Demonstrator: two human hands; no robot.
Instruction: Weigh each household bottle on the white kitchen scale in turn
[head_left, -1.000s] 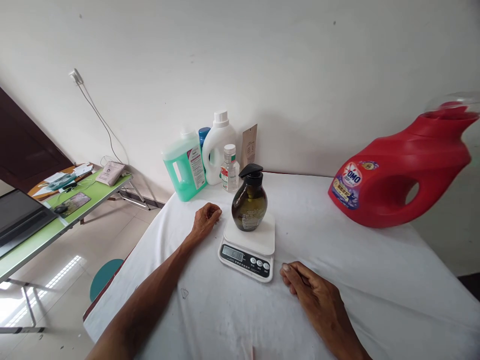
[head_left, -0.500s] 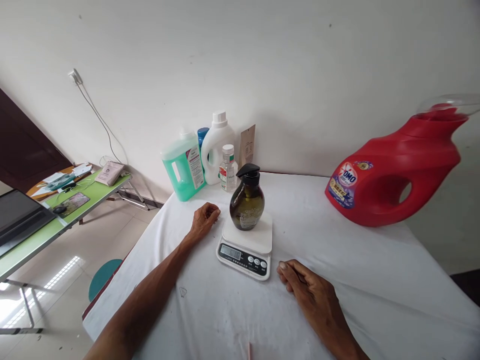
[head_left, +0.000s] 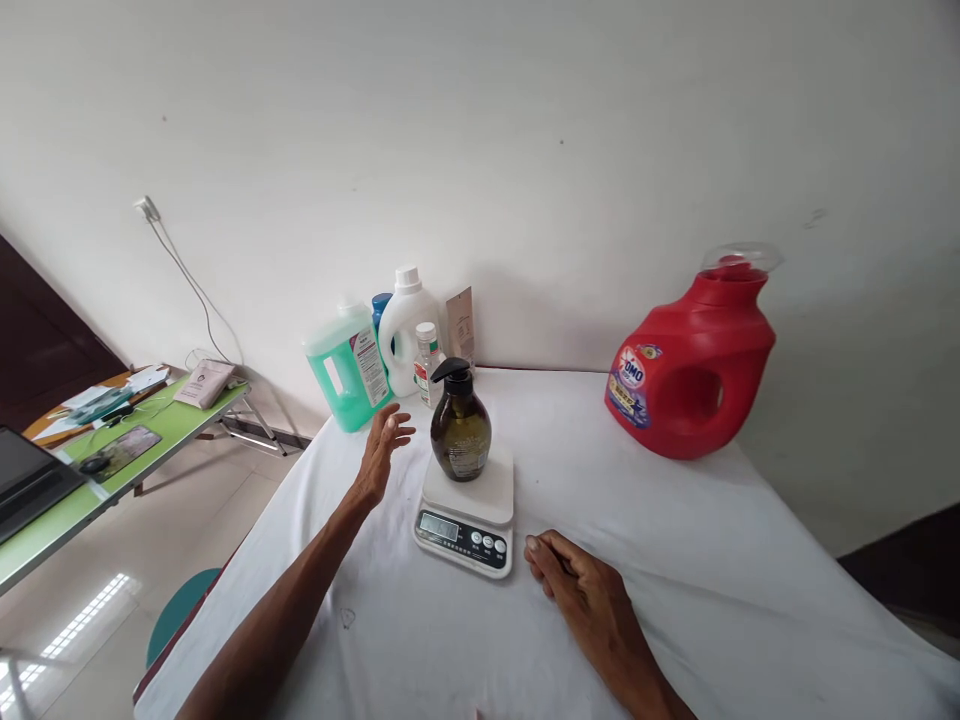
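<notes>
Nearest, the right hand (head_left: 581,590) lies low over the white cloth (head_left: 420,650), its fingers curled in and its thumb pressed against them; whether anything is pinched inside, I cannot tell. Just beside its fingertips sits a white kitchen scale (head_left: 465,545), its black panel carrying 3 round buttons and a display too faint to read. The dark green pump bottle (head_left: 461,432) stands upright on the scale's platform, its black spout pointing leftward, touched by neither hand. To the left of the bottle, the left hand (head_left: 382,445) is held with its fingers spread and nothing in its grasp, apart from the bottle. Farther back, a group stands close together: a jug of green liquid (head_left: 341,385), a small clear bottle (head_left: 425,370) with a white cap, a white handled jug (head_left: 420,310), a blue-capped container (head_left: 380,303) mostly hidden, and a brown packet (head_left: 461,325). Well apart at the right stands 1 large red detergent jug (head_left: 690,350), a clear cup (head_left: 754,256) over its top. Behind everything rises the pale wall (head_left: 525,200).
</notes>
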